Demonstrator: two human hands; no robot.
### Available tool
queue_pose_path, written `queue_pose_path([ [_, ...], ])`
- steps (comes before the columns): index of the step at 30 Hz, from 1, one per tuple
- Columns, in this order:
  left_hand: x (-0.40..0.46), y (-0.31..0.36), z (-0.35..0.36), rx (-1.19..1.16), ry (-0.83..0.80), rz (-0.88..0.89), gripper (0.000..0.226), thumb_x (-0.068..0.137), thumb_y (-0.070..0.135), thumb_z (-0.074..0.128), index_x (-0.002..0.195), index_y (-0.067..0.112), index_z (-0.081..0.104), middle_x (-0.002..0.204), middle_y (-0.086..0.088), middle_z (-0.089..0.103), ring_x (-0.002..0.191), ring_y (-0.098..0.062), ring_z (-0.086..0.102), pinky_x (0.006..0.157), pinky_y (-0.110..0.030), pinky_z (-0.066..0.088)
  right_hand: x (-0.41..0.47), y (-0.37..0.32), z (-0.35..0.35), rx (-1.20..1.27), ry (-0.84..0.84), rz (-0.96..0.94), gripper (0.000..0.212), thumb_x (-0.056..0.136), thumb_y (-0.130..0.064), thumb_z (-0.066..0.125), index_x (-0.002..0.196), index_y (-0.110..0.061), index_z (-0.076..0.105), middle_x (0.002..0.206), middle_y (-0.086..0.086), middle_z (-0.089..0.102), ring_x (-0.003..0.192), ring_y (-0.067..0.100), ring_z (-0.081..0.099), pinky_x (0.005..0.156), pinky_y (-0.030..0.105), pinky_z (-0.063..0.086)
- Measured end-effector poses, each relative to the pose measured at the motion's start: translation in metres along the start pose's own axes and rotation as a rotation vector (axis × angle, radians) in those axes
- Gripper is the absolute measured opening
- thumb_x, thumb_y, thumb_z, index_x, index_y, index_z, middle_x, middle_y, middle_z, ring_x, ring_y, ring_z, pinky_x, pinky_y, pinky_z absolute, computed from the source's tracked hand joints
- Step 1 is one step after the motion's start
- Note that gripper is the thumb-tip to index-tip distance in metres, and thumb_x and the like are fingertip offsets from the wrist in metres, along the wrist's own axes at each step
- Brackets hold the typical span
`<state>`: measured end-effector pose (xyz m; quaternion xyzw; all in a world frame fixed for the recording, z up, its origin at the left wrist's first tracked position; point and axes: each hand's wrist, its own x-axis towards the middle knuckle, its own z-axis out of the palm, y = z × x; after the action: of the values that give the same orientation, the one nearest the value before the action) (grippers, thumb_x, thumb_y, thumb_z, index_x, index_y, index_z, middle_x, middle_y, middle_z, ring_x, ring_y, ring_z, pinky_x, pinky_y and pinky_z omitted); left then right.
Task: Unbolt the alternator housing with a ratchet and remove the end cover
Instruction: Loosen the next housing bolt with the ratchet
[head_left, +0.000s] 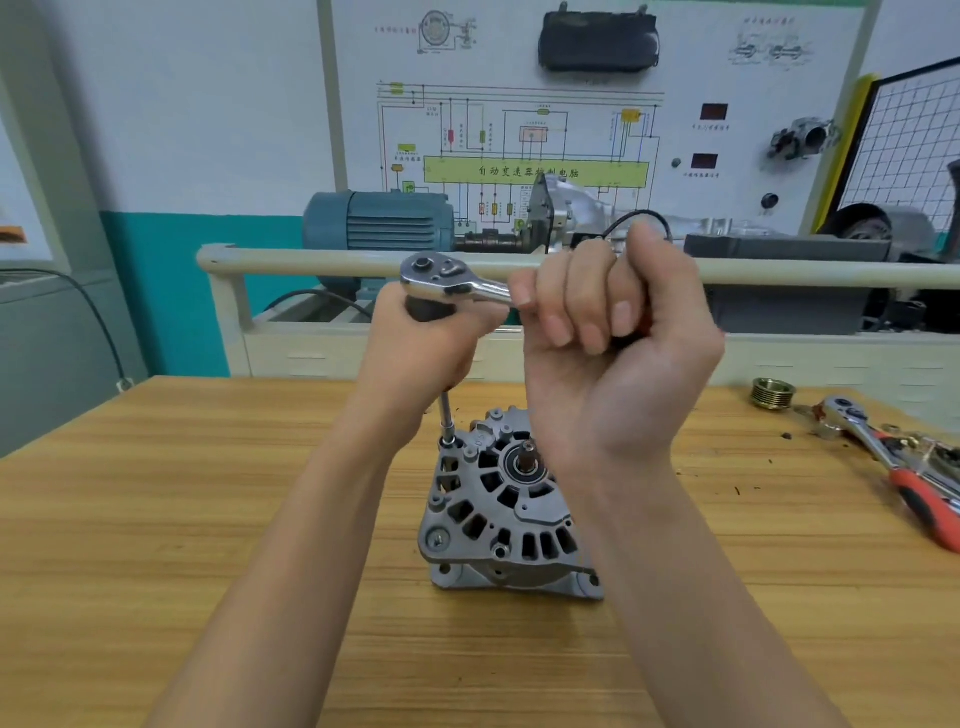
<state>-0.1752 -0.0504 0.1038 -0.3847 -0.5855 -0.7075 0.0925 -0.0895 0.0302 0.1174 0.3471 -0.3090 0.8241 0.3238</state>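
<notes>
Fingers of the left hand (415, 343) curl round the dark top of the extension (445, 415), which drops almost straight down to a bolt on the far-left rim of the alternator (504, 504) standing on the wooden table (156, 519). Across its head lies the ratchet (447, 280), long axis running rightward into the right hand (608, 332), fist wrapped tight round the handle. That hand sits nearer the swing; I'd judge the bolt not yet out.

Glossy chromed ratchet (447, 280), matt cast-metal alternator (501, 506), smooth wood-grain table (208, 493).
</notes>
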Motion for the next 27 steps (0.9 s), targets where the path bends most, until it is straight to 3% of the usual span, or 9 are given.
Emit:
queue_pose_path([
  [3,0.001,0.000,-0.017,0.046,-0.312,0.042,0.033,0.067,0.025,0.069,0.044,0.022,0.046,0.040,0.004,0.036,0.036,-0.016,0.028,0.044,-0.023,0.027,0.015,-0.014,-0.008,0.053,-0.063,0.229,0.051,0.091,-0.014,0.039,0.040,-0.015,0.037,0.038,-0.002,0.030,0.042,0.013,0.030,0.055,0.026,0.042],
  [5,-0.001,0.001,-0.020,0.096,-0.417,0.004,0.034,0.067,0.030,0.069,0.042,0.023,0.047,0.040,0.005,0.036,0.038,-0.016,0.029,0.045,-0.024,0.028,0.023,-0.021,-0.013,0.109,-0.065,0.349,0.050,0.090,-0.016,0.040,0.040,-0.014,0.036,0.038,-0.002,0.028,0.042,0.012,0.029,0.055,0.026,0.042],
  [8,-0.002,0.001,-0.010,0.122,-0.276,-0.011,0.038,0.066,0.026,0.071,0.041,0.024,0.043,0.039,0.009,0.033,0.039,-0.013,0.028,0.045,-0.021,0.027,0.028,-0.022,-0.017,0.189,-0.006,0.372,0.049,0.088,-0.017,0.041,0.040,-0.015,0.035,0.037,-0.003,0.027,0.040,0.011,0.028,0.052,0.025,0.040],
  [12,-0.002,-0.002,0.015,0.045,0.125,-0.001,0.040,0.078,0.004,0.064,0.050,0.018,0.039,0.044,0.005,0.031,0.044,-0.012,0.025,0.048,-0.025,0.022,0.020,-0.014,-0.011,0.180,0.139,0.133,0.052,0.091,-0.013,0.038,0.040,-0.017,0.032,0.037,-0.004,0.025,0.038,0.011,0.024,0.046,0.024,0.036],
  [15,-0.001,-0.003,0.020,0.035,0.235,-0.005,0.048,0.080,-0.007,0.061,0.050,0.021,0.037,0.047,0.003,0.030,0.048,-0.013,0.023,0.049,-0.028,0.020,0.004,-0.003,-0.002,0.086,0.125,-0.020,0.054,0.094,-0.011,0.034,0.040,-0.018,0.033,0.037,-0.005,0.026,0.038,0.012,0.026,0.047,0.026,0.037],
  [18,-0.002,-0.002,0.011,0.046,0.091,0.029,0.038,0.071,0.003,0.067,0.049,0.018,0.039,0.043,0.005,0.032,0.043,-0.012,0.025,0.046,-0.022,0.021,0.000,-0.004,0.000,0.056,0.084,-0.031,0.052,0.091,-0.011,0.035,0.040,-0.019,0.034,0.037,-0.005,0.028,0.038,0.012,0.027,0.048,0.025,0.038],
  [23,-0.002,0.000,-0.015,-0.006,-0.387,0.011,0.031,0.064,0.023,0.069,0.042,0.024,0.047,0.040,0.006,0.034,0.035,-0.012,0.027,0.045,-0.019,0.027,0.020,-0.020,-0.010,0.137,0.028,0.276,0.047,0.085,-0.015,0.042,0.039,-0.016,0.032,0.036,-0.004,0.025,0.038,0.011,0.025,0.047,0.025,0.036],
  [25,-0.002,0.000,-0.015,0.032,-0.404,-0.011,0.031,0.063,0.024,0.069,0.041,0.025,0.047,0.041,0.007,0.033,0.037,-0.011,0.026,0.046,-0.018,0.026,0.023,-0.021,-0.011,0.179,0.043,0.324,0.049,0.087,-0.016,0.041,0.039,-0.016,0.032,0.036,-0.004,0.025,0.038,0.010,0.026,0.047,0.024,0.036],
  [27,-0.001,0.000,-0.010,0.030,-0.307,-0.012,0.036,0.065,0.018,0.070,0.041,0.024,0.044,0.040,0.009,0.032,0.037,-0.012,0.025,0.045,-0.018,0.025,0.021,-0.018,-0.011,0.187,0.094,0.277,0.050,0.089,-0.015,0.041,0.039,-0.016,0.033,0.036,-0.004,0.025,0.038,0.011,0.026,0.047,0.024,0.036],
])
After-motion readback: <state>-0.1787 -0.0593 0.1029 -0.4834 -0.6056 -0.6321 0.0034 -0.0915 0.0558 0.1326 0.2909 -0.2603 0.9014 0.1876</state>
